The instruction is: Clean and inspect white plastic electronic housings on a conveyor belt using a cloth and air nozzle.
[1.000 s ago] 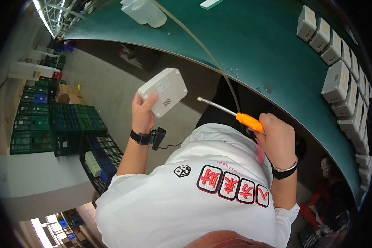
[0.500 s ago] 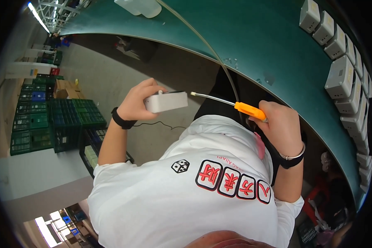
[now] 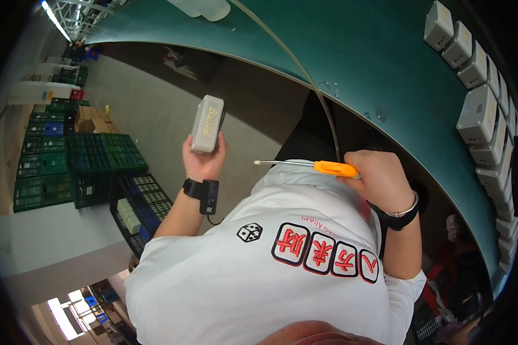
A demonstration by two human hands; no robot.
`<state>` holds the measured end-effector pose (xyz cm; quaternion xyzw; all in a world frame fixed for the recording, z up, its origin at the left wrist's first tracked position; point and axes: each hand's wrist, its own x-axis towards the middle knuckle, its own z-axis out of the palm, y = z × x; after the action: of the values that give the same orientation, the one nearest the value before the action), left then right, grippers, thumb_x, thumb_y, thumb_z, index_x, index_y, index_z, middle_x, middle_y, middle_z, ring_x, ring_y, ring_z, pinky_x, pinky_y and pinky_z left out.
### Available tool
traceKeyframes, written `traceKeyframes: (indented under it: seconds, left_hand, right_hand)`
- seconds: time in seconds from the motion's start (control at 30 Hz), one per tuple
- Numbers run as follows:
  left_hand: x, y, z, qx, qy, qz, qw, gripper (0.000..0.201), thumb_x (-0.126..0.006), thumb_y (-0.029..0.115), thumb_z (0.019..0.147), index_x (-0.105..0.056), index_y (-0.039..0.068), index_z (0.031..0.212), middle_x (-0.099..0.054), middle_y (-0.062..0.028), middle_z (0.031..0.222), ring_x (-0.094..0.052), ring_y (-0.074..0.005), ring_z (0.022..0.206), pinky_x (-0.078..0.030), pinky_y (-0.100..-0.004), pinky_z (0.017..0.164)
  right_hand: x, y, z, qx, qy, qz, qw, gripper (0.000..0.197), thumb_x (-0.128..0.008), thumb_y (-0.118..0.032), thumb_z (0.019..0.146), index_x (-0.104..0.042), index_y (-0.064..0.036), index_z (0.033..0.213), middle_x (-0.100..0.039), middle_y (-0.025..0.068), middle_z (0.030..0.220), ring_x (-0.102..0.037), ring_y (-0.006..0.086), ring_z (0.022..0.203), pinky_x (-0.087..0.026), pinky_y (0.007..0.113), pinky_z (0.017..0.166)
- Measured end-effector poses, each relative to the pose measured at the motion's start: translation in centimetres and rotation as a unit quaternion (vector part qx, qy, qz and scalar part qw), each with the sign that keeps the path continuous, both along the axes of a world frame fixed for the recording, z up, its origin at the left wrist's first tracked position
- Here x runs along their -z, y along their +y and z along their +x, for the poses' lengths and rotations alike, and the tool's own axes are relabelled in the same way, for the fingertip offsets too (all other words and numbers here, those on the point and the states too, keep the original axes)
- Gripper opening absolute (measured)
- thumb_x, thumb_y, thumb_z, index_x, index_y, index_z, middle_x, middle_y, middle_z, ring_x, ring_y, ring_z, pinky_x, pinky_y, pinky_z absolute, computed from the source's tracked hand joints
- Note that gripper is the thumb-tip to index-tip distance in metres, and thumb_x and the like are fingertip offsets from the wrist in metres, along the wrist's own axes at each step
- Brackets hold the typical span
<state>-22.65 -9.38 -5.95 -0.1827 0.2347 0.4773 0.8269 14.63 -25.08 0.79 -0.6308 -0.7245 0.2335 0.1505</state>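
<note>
My left hand [image 3: 205, 164] is closed around the lower end of a small light-grey box-shaped device [image 3: 206, 127]. The device stands nearly upright, with gold lettering on the face turned up to me. Wrapped round its handle, my right hand [image 3: 384, 179] grips an orange air blow gun [image 3: 334, 168]. The gun's thin metal nozzle, with a pale tip, points left toward my left wrist, apart from the device. A clear hose [image 3: 293, 56] runs from the table's far side down toward the gun; where it joins is hidden behind my right hand.
A green-topped table [image 3: 380, 75] curves across the far side and right. Several similar white devices [image 3: 476, 114] stand in rows along its right part. White pieces [image 3: 214, 10] lie at the top edge. Stacked green crates [image 3: 98, 167] and a dark crate [image 3: 133, 215] are at left.
My left hand has turned the device from lying sideways to nearly upright, its lettered face now showing. The blow gun has moved slightly left and down, its nozzle now away from the device.
</note>
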Motion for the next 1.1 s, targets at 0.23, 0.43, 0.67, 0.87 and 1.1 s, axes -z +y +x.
traceKeyframes:
  seconds: [0.23,0.43,0.67,0.87,1.1]
  left_hand:
    - [-3.1,-0.6,0.8,0.039,0.419,0.154,0.894,0.049,-0.061,0.030,0.091,-0.049,0.013,0.135,-0.054,-0.0095,0.136,-0.049,-0.0318,0.127,-0.045,-0.0537,0.103]
    - [-7.7,-0.6,1.6,0.158,0.402,0.189,0.882,0.053,-0.060,0.037,0.092,-0.048,0.013,0.138,-0.054,-0.0112,0.136,-0.052,-0.0295,0.124,-0.051,-0.0491,0.094]
    - [-10.9,-1.8,18.0,0.377,-0.228,0.063,0.896,0.053,-0.063,0.019,0.091,-0.046,-0.001,0.138,-0.045,-0.0207,0.136,-0.050,-0.0340,0.122,-0.055,-0.0412,0.094]
    - [-8.5,-3.4,36.4,0.439,-0.266,-0.072,0.855,0.041,-0.058,0.017,0.095,-0.051,-0.001,0.131,-0.049,-0.0218,0.128,-0.051,-0.0362,0.118,-0.056,-0.0385,0.096]
    - [-6.4,-5.7,46.2,0.425,-0.179,-0.030,0.887,0.042,-0.053,0.025,0.100,-0.047,-0.001,0.133,-0.050,-0.0225,0.124,-0.053,-0.0365,0.112,-0.056,-0.0401,0.095]
  right_hand:
    - [0.8,-0.7,-0.6,0.073,-0.055,0.055,0.994,0.023,-0.075,-0.025,0.077,-0.060,-0.0066,0.078,-0.063,0.0094,0.075,-0.064,0.0316,0.071,-0.048,0.040,0.060]
    - [-0.7,-3.1,1.9,0.048,0.088,0.037,0.994,0.014,-0.072,-0.017,0.082,-0.064,-0.0058,0.084,-0.067,0.0086,0.081,-0.064,0.0280,0.070,-0.051,0.035,0.063]
    - [-0.5,-10.3,4.9,0.379,0.473,0.306,0.735,0.017,-0.066,-0.009,0.091,-0.061,-0.0015,0.105,-0.070,0.0132,0.110,-0.056,0.0072,0.064,-0.047,0.022,0.061]
    - [0.6,-17.4,5.5,0.559,0.359,0.397,0.633,0.014,-0.062,-0.010,0.095,-0.058,-0.0006,0.105,-0.068,0.0163,0.115,-0.053,0.0066,0.058,-0.045,0.020,0.056]
    - [2.1,-21.4,3.8,0.618,0.352,0.415,0.567,0.012,-0.062,-0.009,0.094,-0.057,-0.0008,0.101,-0.068,0.0188,0.114,-0.052,0.0072,0.056,-0.043,0.020,0.054]
